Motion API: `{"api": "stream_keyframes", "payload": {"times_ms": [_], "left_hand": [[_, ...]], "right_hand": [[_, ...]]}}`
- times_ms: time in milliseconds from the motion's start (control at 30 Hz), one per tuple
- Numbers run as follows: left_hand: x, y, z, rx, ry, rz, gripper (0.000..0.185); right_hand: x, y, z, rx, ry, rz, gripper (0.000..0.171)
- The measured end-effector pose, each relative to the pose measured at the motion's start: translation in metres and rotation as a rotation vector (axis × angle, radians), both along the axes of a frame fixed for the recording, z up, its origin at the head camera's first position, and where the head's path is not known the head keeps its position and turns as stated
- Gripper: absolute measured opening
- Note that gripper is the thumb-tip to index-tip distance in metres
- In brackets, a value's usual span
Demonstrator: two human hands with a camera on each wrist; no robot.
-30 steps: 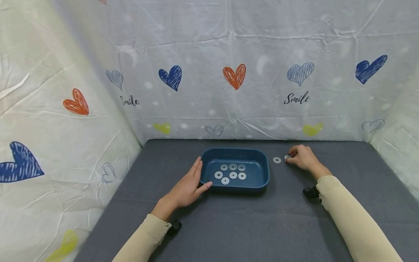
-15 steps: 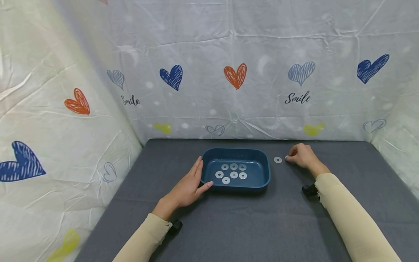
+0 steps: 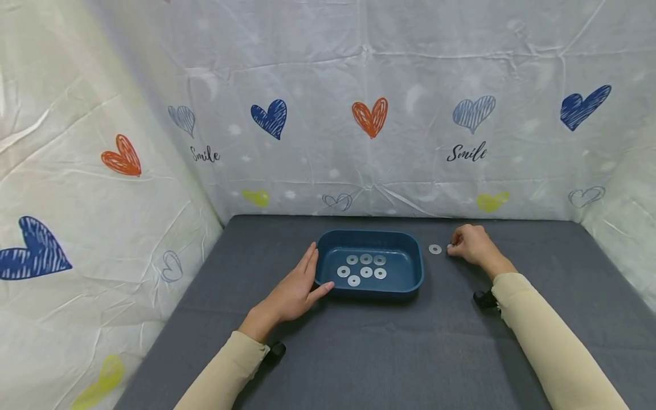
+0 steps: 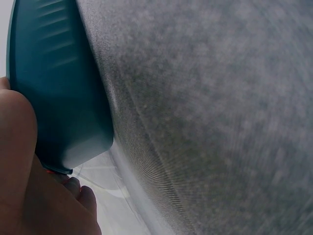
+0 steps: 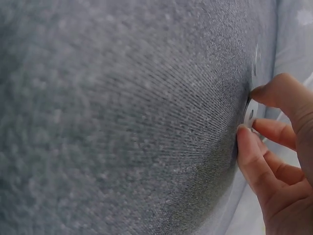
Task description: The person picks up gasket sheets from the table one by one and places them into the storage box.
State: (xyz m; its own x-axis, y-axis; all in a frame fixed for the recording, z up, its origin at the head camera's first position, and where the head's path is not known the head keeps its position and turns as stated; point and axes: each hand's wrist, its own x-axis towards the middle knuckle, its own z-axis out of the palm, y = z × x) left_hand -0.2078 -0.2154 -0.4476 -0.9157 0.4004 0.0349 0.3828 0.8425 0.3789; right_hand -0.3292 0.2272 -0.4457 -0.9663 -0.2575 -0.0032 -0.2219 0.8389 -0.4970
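A dark blue plastic tray [image 3: 405, 285] sits mid-table with several flat metal washers [image 3: 366, 272] lying in it. My left hand [image 3: 309, 277] rests flat against the tray's left wall, fingers straight; the left wrist view shows that hand [image 4: 19, 161] pressed to the tray's outer wall [image 4: 54, 88]. To the right of the tray, my right hand [image 3: 453, 249] pinches a washer [image 3: 449, 246] that lies on the cloth. In the right wrist view the washer [image 5: 249, 116] sits between the fingertips [image 5: 247, 139]. A second loose washer [image 3: 435, 249] lies between that hand and the tray.
The table [image 3: 359, 353] is covered with grey fabric. White sheets printed with hearts [image 3: 369, 117] wall it in at the back, left and right. Black wrist-camera mounts [image 3: 482, 298] sit under both beige sleeves.
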Motion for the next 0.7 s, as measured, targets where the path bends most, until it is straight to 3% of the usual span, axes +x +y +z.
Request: {"api": "stream_keyframes", "payload": {"times_ms": [467,700], "left_hand": [[0.001,0.001,0.000,0.006,0.011,-0.011,0.096],[0.002,0.000,0.000,0.002,0.014,-0.002,0.096]], "right_hand": [[0.011,0.004,-0.004,-0.011,0.064,0.025,0.020],[0.017,0.004,0.004,-0.073,0.110,0.073,0.019]]}}
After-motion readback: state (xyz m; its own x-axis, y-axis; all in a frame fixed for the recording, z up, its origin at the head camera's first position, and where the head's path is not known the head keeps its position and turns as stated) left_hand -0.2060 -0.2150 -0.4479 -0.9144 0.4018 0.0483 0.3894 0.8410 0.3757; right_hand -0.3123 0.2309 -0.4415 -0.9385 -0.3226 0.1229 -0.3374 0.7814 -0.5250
